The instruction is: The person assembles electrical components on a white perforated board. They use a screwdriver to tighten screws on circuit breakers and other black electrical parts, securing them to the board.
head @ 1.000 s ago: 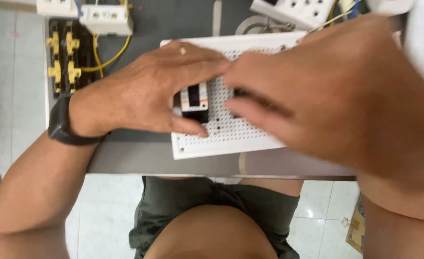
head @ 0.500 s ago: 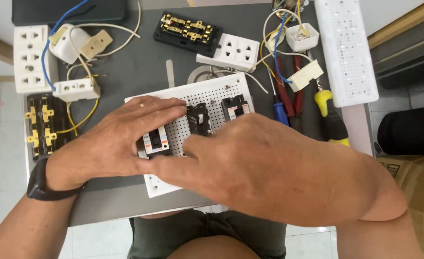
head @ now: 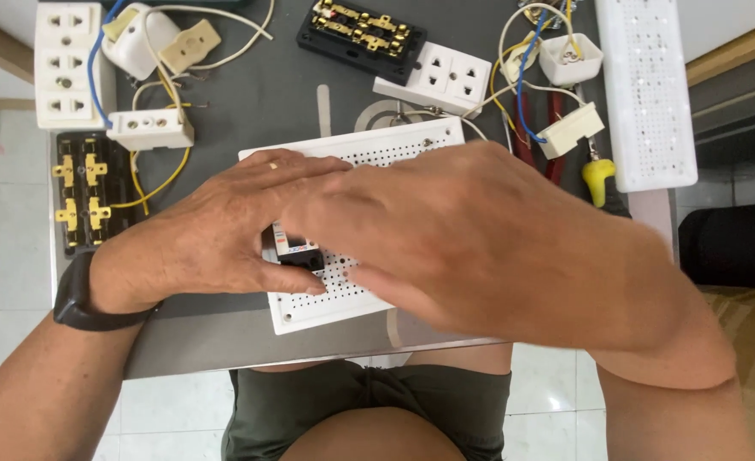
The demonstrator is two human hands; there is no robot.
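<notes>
Both hands slid left; left hand (head: pixel 215 230) fingers pinch black breaker (head: pixel 296 252) on perforated white board (head: pixel 326 303).

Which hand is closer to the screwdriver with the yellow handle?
Right. The right hand lies just left of the yellow-handled screwdriver; the left hand is farther away, across the white perforated plastic board.

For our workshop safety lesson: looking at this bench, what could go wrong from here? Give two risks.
1. The right hand covers most of the white perforated board, so the small black component under the left hand may be seated blind and crooked.
2. Loose wires lie close behind; a sleeve or wrist could snag them.
</notes>
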